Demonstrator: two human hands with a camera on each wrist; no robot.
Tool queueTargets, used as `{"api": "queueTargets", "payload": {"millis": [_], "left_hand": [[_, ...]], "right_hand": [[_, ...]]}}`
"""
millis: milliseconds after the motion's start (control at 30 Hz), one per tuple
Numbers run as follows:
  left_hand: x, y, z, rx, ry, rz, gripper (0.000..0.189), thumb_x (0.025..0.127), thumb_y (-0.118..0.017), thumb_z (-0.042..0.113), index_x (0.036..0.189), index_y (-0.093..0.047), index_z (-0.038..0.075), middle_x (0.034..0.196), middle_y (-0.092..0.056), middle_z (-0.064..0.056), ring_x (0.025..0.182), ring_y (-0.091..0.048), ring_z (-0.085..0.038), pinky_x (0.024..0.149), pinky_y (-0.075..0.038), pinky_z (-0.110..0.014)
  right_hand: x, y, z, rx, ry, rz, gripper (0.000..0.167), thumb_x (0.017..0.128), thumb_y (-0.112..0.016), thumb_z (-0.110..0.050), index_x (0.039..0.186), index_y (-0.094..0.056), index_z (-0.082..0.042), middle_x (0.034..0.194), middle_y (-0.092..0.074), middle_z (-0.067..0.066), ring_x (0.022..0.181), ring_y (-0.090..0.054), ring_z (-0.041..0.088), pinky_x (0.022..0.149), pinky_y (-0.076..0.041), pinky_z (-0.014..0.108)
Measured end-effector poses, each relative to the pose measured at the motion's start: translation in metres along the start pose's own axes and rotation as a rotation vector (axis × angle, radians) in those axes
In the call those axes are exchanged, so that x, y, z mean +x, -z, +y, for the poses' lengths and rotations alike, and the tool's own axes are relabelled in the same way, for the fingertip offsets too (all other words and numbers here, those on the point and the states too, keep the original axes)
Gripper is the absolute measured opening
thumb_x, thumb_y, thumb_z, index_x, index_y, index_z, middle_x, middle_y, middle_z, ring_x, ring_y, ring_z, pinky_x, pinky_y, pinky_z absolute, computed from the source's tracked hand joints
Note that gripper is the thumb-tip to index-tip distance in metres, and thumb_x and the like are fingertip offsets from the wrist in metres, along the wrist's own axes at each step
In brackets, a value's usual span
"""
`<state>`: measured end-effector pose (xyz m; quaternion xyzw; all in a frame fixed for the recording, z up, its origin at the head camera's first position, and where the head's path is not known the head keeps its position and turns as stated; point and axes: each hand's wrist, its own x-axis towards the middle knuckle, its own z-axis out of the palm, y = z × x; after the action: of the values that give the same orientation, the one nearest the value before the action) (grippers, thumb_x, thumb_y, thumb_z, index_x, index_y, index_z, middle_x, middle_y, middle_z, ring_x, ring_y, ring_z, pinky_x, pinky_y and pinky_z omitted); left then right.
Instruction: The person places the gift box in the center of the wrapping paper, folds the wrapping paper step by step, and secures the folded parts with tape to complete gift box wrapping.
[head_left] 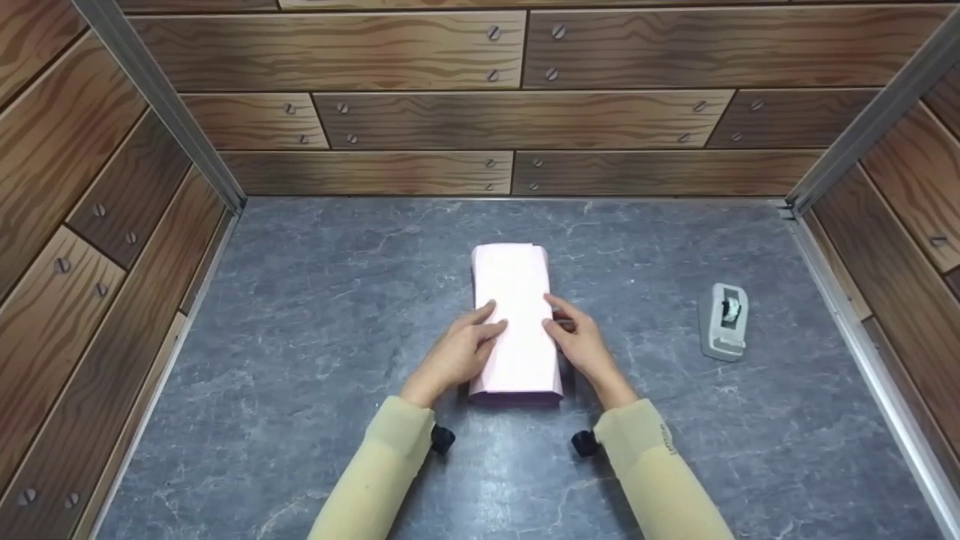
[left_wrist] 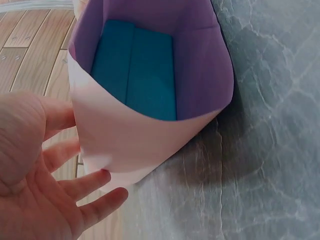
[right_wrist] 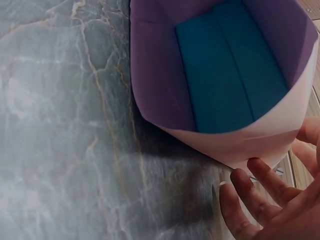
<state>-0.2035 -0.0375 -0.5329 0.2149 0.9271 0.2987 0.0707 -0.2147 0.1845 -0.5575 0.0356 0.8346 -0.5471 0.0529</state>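
Observation:
A sheet of paper (head_left: 517,315), pale pink outside and purple inside, wraps lengthwise round a teal-blue box (left_wrist: 150,70). The near end of this sleeve gapes, with the box set back inside. My left hand (head_left: 457,349) rests thumb and forefinger on the paper's top near its left edge. Across from it, my right hand (head_left: 581,337) touches the right edge with thumb and forefinger. In the wrist views, the other fingers of the left hand (left_wrist: 45,175) and the right hand (right_wrist: 280,195) lie loosely against or beside the paper's sides.
A grey tape dispenser (head_left: 725,322) with a roll of tape stands to the right on the dark marbled tabletop (head_left: 337,285). Wood-patterned panels (head_left: 517,120) with metal edging enclose the back and both sides.

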Motion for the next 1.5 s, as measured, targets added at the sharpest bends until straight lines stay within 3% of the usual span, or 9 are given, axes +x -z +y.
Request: {"api": "queueTargets", "payload": {"millis": [367, 533, 800, 1000, 1133, 1333, 1500], "left_hand": [[-0.003, 0.003, -0.006, 0.023, -0.106, -0.035, 0.037, 0.102, -0.053, 0.021, 0.139, -0.056, 0.019, 0.154, -0.036, -0.002, 0.140, -0.031, -0.039, 0.114, -0.025, -0.048], [-0.004, 0.002, -0.006, 0.009, -0.109, -0.031, 0.036, 0.102, -0.053, 0.021, 0.138, -0.058, 0.018, 0.154, -0.037, -0.002, 0.141, -0.031, -0.037, 0.114, -0.025, -0.048], [-0.004, -0.006, -0.006, 0.024, -0.158, 0.027, 0.035, 0.103, -0.052, 0.020, 0.136, -0.059, 0.013, 0.152, -0.041, -0.005, 0.138, -0.039, -0.025, 0.115, -0.025, -0.042], [-0.002, -0.005, -0.003, 0.053, -0.183, 0.010, 0.036, 0.102, -0.054, 0.019, 0.137, -0.058, 0.011, 0.149, -0.044, -0.003, 0.136, -0.042, -0.025, 0.116, -0.021, -0.044], [-0.002, -0.005, -0.003, 0.060, -0.181, 0.000, 0.036, 0.102, -0.054, 0.019, 0.137, -0.058, 0.011, 0.150, -0.043, -0.003, 0.136, -0.040, -0.027, 0.116, -0.020, -0.045], [-0.003, -0.005, -0.003, 0.063, -0.170, 0.009, 0.036, 0.101, -0.054, 0.018, 0.136, -0.059, 0.011, 0.150, -0.043, -0.004, 0.137, -0.038, -0.032, 0.115, -0.024, -0.048], [-0.002, -0.005, -0.003, 0.070, -0.129, 0.075, 0.032, 0.100, -0.056, 0.022, 0.130, -0.065, 0.014, 0.149, -0.044, -0.007, 0.133, -0.043, -0.037, 0.107, -0.036, -0.051]], "right_hand": [[0.000, 0.001, 0.003, 0.000, 0.000, -0.002, 0.048, 0.098, -0.060, -0.018, 0.145, -0.050, -0.015, 0.129, -0.058, 0.018, 0.112, -0.058, 0.031, 0.093, -0.048, 0.046], [-0.003, -0.001, 0.003, -0.042, 0.011, 0.025, 0.047, 0.099, -0.059, -0.022, 0.144, -0.051, -0.016, 0.125, -0.060, 0.018, 0.109, -0.059, 0.030, 0.091, -0.049, 0.046], [-0.003, -0.007, 0.000, -0.079, -0.052, 0.060, 0.047, 0.099, -0.058, -0.028, 0.144, -0.051, -0.021, 0.114, -0.063, 0.014, 0.102, -0.059, 0.025, 0.084, -0.051, 0.040], [-0.005, -0.008, -0.002, -0.086, -0.052, 0.085, 0.045, 0.099, -0.057, -0.025, 0.144, -0.052, -0.021, 0.113, -0.063, 0.014, 0.099, -0.059, 0.026, 0.082, -0.052, 0.040], [-0.004, -0.008, -0.001, -0.098, -0.031, 0.097, 0.045, 0.098, -0.058, -0.026, 0.143, -0.053, -0.020, 0.112, -0.064, 0.013, 0.098, -0.060, 0.025, 0.081, -0.052, 0.040], [-0.008, -0.009, 0.000, -0.120, 0.075, 0.104, 0.054, 0.093, -0.069, -0.027, 0.142, -0.053, -0.013, 0.113, -0.066, 0.015, 0.101, -0.063, 0.027, 0.083, -0.053, 0.043], [-0.011, -0.012, -0.005, -0.147, 0.040, 0.104, 0.056, 0.093, -0.068, -0.028, 0.145, -0.050, -0.015, 0.127, -0.062, 0.017, 0.110, -0.062, 0.029, 0.088, -0.053, 0.043]]}}
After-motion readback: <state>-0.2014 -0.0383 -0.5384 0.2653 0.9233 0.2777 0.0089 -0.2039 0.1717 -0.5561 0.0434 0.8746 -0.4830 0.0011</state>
